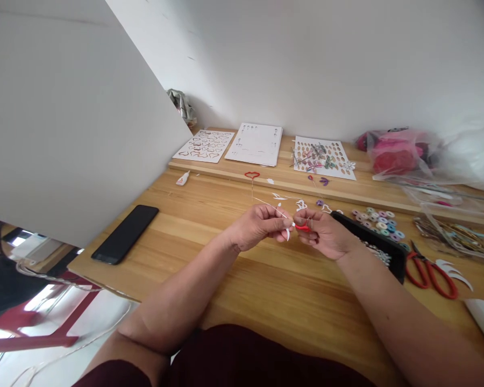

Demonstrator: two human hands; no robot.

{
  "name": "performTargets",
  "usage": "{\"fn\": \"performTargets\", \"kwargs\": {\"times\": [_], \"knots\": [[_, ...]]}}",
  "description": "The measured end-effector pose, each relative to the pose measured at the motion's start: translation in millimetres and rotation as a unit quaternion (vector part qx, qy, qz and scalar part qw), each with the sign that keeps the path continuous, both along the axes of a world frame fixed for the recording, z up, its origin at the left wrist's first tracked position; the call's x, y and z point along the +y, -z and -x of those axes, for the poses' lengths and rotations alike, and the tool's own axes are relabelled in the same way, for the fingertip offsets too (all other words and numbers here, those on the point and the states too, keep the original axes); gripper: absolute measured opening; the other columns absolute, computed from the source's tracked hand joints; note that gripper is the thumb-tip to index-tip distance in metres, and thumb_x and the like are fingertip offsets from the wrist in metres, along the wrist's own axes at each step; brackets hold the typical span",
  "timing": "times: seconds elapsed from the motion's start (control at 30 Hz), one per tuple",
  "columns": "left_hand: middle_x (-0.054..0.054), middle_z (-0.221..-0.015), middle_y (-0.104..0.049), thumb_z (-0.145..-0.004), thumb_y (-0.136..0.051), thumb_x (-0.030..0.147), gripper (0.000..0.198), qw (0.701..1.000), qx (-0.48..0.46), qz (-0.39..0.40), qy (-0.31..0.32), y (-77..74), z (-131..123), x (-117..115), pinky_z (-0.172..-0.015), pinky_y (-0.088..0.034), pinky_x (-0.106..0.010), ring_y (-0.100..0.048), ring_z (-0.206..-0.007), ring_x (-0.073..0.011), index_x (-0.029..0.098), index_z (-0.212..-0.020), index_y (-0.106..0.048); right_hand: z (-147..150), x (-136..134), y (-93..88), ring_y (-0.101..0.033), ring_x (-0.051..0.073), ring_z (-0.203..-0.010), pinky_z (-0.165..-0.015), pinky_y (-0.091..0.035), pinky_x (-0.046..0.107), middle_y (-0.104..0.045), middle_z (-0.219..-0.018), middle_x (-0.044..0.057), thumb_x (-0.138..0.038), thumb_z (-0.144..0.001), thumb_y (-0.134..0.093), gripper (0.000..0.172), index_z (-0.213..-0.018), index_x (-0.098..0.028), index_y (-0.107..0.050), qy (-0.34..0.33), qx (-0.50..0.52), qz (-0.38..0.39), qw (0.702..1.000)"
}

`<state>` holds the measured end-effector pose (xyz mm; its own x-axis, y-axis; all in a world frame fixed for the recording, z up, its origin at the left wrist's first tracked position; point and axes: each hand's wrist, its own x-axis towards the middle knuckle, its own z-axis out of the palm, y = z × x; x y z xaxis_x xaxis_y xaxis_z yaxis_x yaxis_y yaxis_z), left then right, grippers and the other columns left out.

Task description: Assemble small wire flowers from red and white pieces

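Observation:
Both hands meet over the middle of the desk, their fingertips nearly touching. My left hand (pixel 262 227) is closed in a pinch on a thin pale wire (pixel 272 206), which slants up and left from the fingers. A white curved strip (pixel 287 234) hangs at those fingertips. My right hand (pixel 325 232) pinches a small red piece (pixel 302 228); its exact kind is partly hidden by the fingers. Beyond the hands, a red loop on a thin stem (pixel 252 174) lies by the ledge, and white cut-out shapes (pixel 301 205) lie near the fingers.
Right of my right hand are a black tray (pixel 397 258) of small beads, several thread spools (pixel 381 221) and red-handled scissors (pixel 429 271). A phone (pixel 126 234) and a small white bottle (pixel 183 178) lie left. Patterned sheets (pixel 255 144) and pink bagged material (pixel 395 156) sit along the wall.

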<state>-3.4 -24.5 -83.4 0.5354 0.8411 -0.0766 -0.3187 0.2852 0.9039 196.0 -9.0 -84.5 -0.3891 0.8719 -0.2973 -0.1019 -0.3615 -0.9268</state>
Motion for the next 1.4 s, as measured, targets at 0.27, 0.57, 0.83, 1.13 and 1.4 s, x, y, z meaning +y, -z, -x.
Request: {"fn": "performTargets", "kwargs": {"times": [0.27, 0.57, 0.83, 1.13, 1.4], "knots": [[0.001, -0.068, -0.063, -0.072, -0.08, 0.039, 0.033, 0.977, 0.042, -0.067, -0.198, 0.7, -5.4, 4.7, -0.063, -0.048, -0.021, -0.056, -0.059, -0.006, 0.011, -0.077, -0.063, 24.3, -20.2, -1.4, -0.028, 0.007, -0.046, -0.046, -0.018, 0.025, -0.042, -0.053, -0.007, -0.045, -0.072, -0.077, 0.03, -0.073, -0.019, -0.061, 0.037, -0.097, -0.138, 0.985], [0.001, -0.064, -0.063, -0.079, -0.069, 0.025, 0.015, 0.964, 0.181, -0.122, -0.149, 3.8, -3.6, 3.9, -0.057, -0.045, -0.02, -0.057, -0.056, -0.0073, 0.012, -0.08, -0.062, 11.1, -26.8, -26.2, -0.025, 0.008, -0.047, -0.046, -0.017, 0.026, -0.035, -0.051, -0.007, -0.043, -0.084, -0.067, 0.025, -0.083, -0.018, -0.07, 0.004, -0.249, -0.263, 0.932], [-0.002, -0.066, -0.066, -0.075, -0.078, 0.036, 0.029, 0.992, 0.096, -0.077, 0.034, -2.9, 0.6, -0.6, -0.064, -0.05, -0.023, -0.061, -0.059, -0.0089, 0.011, -0.082, -0.065, -11.2, -12.6, -28.2, -0.026, 0.008, -0.048, -0.046, -0.017, 0.026, -0.036, -0.051, -0.006, -0.045, -0.082, -0.071, 0.027, -0.081, -0.018, -0.071, 0.036, -0.295, -0.321, 0.899], [-0.001, -0.066, -0.066, -0.069, -0.085, 0.037, 0.034, 1.0, -0.012, -0.003, -0.003, -2.5, 0.0, -0.4, -0.058, -0.047, -0.019, -0.059, -0.056, -0.0066, 0.011, -0.08, -0.066, -9.2, 0.0, -9.4, -0.03, 0.006, -0.047, -0.046, -0.017, 0.025, -0.049, -0.059, -0.004, -0.05, -0.064, -0.084, 0.039, -0.077, -0.019, -0.066, 0.007, -0.122, -0.11, 0.986], [0.0, -0.072, -0.064, -0.071, -0.081, 0.038, 0.033, 0.982, 0.031, -0.042, -0.184, -0.1, -3.2, 5.7, -0.064, -0.048, -0.021, -0.057, -0.06, -0.0056, 0.011, -0.078, -0.063, 7.3, -19.4, -13.3, -0.023, 0.007, -0.047, -0.047, -0.015, 0.026, -0.032, -0.049, -0.008, -0.042, -0.081, -0.07, 0.026, -0.074, -0.018, -0.066, -0.048, -0.244, -0.245, 0.937]]}}
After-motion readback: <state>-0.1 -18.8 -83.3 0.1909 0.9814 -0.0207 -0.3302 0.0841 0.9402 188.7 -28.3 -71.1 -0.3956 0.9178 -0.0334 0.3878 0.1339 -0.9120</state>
